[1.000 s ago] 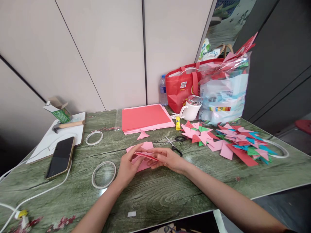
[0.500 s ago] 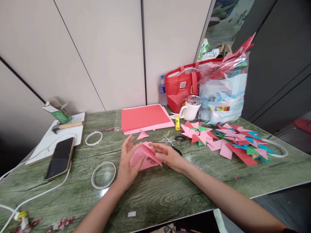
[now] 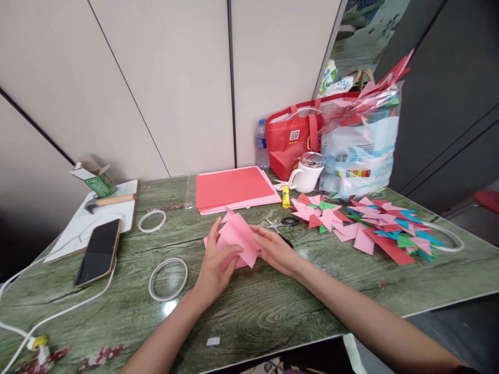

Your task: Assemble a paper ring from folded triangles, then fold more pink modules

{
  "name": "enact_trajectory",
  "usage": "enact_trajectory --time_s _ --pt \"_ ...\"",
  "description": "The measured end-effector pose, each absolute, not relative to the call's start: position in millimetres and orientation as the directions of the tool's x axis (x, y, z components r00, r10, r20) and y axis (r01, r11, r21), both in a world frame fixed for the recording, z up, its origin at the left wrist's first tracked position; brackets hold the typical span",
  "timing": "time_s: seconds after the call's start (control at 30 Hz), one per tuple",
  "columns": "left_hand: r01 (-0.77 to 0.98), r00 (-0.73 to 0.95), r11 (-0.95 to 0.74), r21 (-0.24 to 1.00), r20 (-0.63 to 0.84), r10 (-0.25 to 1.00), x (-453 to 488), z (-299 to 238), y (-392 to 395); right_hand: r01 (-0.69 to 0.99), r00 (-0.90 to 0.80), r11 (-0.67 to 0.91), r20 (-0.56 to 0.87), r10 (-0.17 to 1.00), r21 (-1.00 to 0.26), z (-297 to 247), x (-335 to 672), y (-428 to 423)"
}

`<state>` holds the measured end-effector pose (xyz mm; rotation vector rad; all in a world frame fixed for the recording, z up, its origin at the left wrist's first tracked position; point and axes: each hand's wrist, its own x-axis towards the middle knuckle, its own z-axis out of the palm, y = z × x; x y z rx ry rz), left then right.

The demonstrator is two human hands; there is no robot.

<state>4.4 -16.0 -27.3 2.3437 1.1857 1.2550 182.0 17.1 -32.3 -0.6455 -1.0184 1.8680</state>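
Between left hand (image 3: 214, 265) and right hand (image 3: 277, 252), pink paper (image 3: 240, 235), pointing lengthwise near-right, fingers clamping it

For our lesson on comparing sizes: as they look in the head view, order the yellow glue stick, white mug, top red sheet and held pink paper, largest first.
1. Red sheet
2. Pink paper and white mug: too alike to rank; the paper is nearer and partly covered
3. Yellow glue stick

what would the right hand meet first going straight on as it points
The right hand would likely meet the raised, creased pink paper first; they look about touching, though depth is unclear.
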Motion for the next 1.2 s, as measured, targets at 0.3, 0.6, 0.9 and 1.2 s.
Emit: enact_trajectory --time_s 0.3,0.6,0.9,1.2 --pt "0.54 0.306 -0.571 0.618 0.488 0.817 4 -31 -14 -0.518 -0.395 -0.33 -0.121 0.91 -0.789 -35 183 21" --pt "0.512 0.301 -0.518 0.685 0.422 0.855 0 -32 -9 -0.585 -0.351 -0.378 -0.196 0.916 -0.718 -39 183 25" --pt "0.456 0.18 -0.435 0.777 0.398 0.9 4 -20 -11 -0.512 -0.393 -0.324 -0.119 0.912 -0.796 -31 183 21" --pt "0.314 -0.032 -0.225 0.922 0.247 0.968 6 -19 -13 -0.477 -0.398 -0.264 -0.063 0.915 -0.838 -33 179 18"
